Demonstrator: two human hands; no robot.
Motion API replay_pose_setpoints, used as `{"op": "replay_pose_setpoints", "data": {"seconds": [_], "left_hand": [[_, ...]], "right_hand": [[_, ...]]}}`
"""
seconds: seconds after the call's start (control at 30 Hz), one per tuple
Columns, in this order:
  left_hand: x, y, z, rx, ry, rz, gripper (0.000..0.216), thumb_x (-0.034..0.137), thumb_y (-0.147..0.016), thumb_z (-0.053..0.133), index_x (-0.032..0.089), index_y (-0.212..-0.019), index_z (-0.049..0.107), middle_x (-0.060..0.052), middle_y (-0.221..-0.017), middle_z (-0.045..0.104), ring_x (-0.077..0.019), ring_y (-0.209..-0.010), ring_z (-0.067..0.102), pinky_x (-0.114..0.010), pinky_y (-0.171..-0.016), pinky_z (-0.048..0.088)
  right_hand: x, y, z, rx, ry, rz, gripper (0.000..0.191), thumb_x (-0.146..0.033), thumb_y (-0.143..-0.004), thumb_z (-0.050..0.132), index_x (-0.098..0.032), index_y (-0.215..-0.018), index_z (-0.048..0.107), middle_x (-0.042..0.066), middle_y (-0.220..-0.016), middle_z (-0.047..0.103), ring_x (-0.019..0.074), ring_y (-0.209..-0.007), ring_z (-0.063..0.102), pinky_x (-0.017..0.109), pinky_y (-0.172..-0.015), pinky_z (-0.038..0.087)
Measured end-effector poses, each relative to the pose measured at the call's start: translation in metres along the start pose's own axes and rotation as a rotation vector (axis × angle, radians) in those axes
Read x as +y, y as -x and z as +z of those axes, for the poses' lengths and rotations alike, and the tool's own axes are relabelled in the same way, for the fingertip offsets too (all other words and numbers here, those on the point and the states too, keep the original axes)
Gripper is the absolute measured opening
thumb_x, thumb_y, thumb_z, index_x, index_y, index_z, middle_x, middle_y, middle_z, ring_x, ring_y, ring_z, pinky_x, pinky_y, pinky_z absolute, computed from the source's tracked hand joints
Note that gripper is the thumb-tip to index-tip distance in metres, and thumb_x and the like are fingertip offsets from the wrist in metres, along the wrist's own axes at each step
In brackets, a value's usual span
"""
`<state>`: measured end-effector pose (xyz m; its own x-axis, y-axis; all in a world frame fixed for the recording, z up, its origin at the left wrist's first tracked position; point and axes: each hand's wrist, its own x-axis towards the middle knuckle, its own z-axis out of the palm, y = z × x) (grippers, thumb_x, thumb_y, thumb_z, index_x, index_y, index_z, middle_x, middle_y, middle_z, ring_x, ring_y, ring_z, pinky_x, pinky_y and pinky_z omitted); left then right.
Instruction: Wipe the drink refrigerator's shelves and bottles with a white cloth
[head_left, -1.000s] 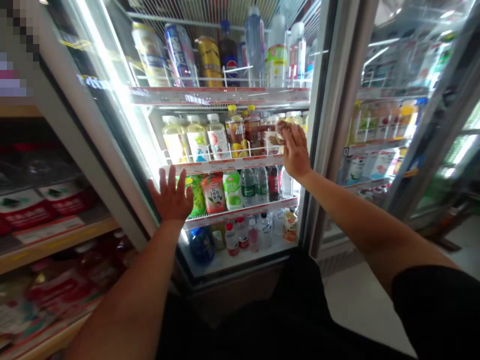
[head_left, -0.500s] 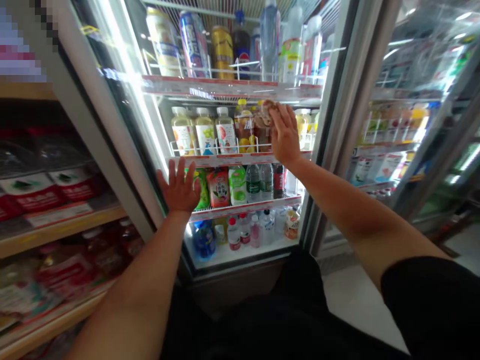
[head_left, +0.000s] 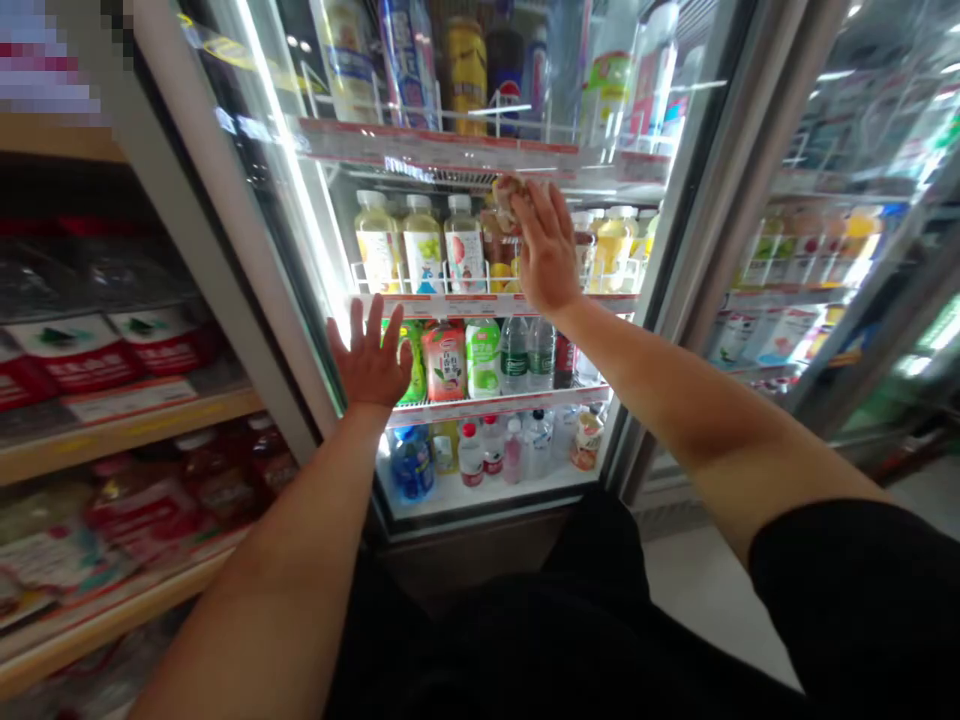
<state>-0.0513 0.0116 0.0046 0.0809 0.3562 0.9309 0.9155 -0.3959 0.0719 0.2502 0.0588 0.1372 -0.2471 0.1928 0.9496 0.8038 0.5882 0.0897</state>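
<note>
A crumpled brownish cloth (head_left: 510, 203) is pressed to the glass door (head_left: 517, 545) of a lit drinks fridge, under the fingers of my right hand (head_left: 551, 262). Part of the cloth is hidden by those fingers. Lower and to the left, my left hand (head_left: 373, 365) has its fingers spread, palm toward the glass near the door's left frame, and holds nothing. Behind the glass, white-capped bottles (head_left: 424, 245) stand on the middle shelf, left of my right hand. A green pouch-like pack (head_left: 412, 370) is partly covered by my left hand.
Upper-shelf cans (head_left: 466, 75) and lower-shelf bottles (head_left: 471, 455) fill the fridge. To the left, wooden shelves (head_left: 135, 432) hold packs of red-labelled bottles (head_left: 71, 345). On the right, past a metal frame (head_left: 720, 240), another glass-fronted fridge holds cartons and bottles.
My right hand and the cloth have slid left across the glass. The view has shifted slightly, and my left hand stays spread near the same spot on the door.
</note>
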Motion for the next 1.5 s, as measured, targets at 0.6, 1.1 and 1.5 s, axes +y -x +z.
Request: {"op": "replay_pose_setpoints", "data": {"seconds": [0.6, 1.1, 1.5], "left_hand": [[-0.004, 0.000, 0.003, 0.045, -0.003, 0.036, 0.056, 0.042, -0.099, 0.050, 0.029, -0.154, 0.049, -0.005, -0.166, 0.037, -0.0274, -0.160, 0.014, -0.055, -0.130, -0.009], [-0.002, 0.001, 0.000, -0.003, -0.048, 0.020, 0.059, 0.041, -0.099, 0.051, 0.029, -0.157, 0.044, -0.006, -0.168, 0.033, -0.0284, -0.161, 0.011, -0.058, -0.130, -0.008], [0.006, -0.002, -0.004, -0.057, -0.012, -0.055, 0.064, 0.054, -0.101, 0.037, 0.022, -0.156, 0.046, -0.006, -0.169, 0.030, -0.0291, -0.160, 0.005, -0.054, -0.128, -0.016]], "right_hand": [[-0.068, -0.028, -0.004, -0.214, 0.062, -0.163, 0.062, -0.009, -0.097, 0.030, -0.022, -0.155, 0.049, -0.003, -0.168, 0.038, 0.0209, -0.160, 0.021, 0.045, -0.134, 0.019], [-0.039, -0.030, -0.015, -0.189, 0.105, -0.159, 0.063, -0.011, -0.097, 0.033, -0.031, -0.155, 0.048, -0.009, -0.167, 0.037, 0.0179, -0.160, 0.022, 0.044, -0.134, 0.020], [0.001, 0.023, -0.028, -0.267, 0.027, -0.196, 0.057, -0.016, -0.101, 0.038, -0.035, -0.154, 0.047, -0.006, -0.165, 0.042, 0.0231, -0.160, 0.022, 0.054, -0.133, 0.018]]}}
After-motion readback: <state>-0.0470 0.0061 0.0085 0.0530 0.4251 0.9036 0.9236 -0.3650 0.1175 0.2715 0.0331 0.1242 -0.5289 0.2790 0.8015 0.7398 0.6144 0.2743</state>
